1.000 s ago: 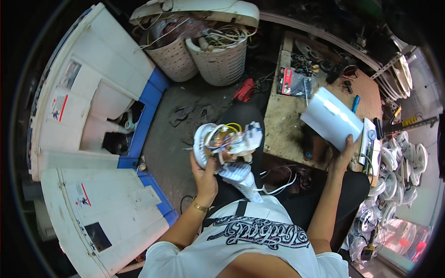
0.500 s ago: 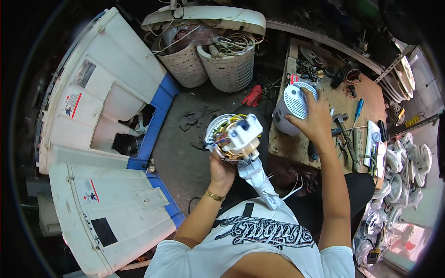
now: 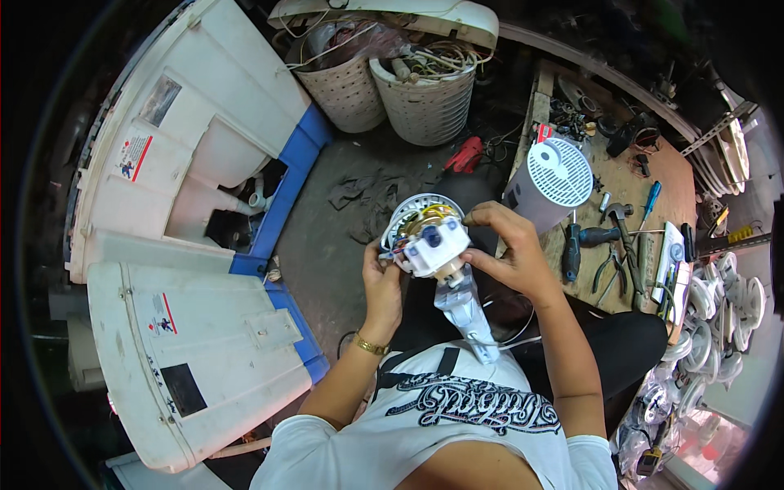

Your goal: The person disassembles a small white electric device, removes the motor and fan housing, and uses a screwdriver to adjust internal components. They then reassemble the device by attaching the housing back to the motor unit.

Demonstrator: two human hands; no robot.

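I hold an open electric fan motor (image 3: 433, 245) over my lap, with coloured wires, copper-toned parts and a white plastic block bared. A pale neck (image 3: 471, 320) slopes down from it toward my shirt. My left hand (image 3: 382, 290) grips the round white rim on the left. On the right side, the thumb and forefinger of my right hand (image 3: 513, 251) hold the motor near the white block; the other fingers are partly hidden. A white cylindrical motor cover (image 3: 523, 192) with a slotted end stands at the bench's near left edge.
The wooden bench (image 3: 670, 175) bears a hammer (image 3: 622, 224), pliers (image 3: 608, 269), screwdrivers (image 3: 571, 251) and small parts. Two perforated bins (image 3: 429, 102) with cables stand at the back. A large white-and-blue casing (image 3: 114, 245) fills the left side; dark cloth (image 3: 367, 196) lies on the floor.
My right hand has let go of the motor cover, leaving it on the bench, and moved left onto the fan motor. The motor has turned slightly in my left hand.
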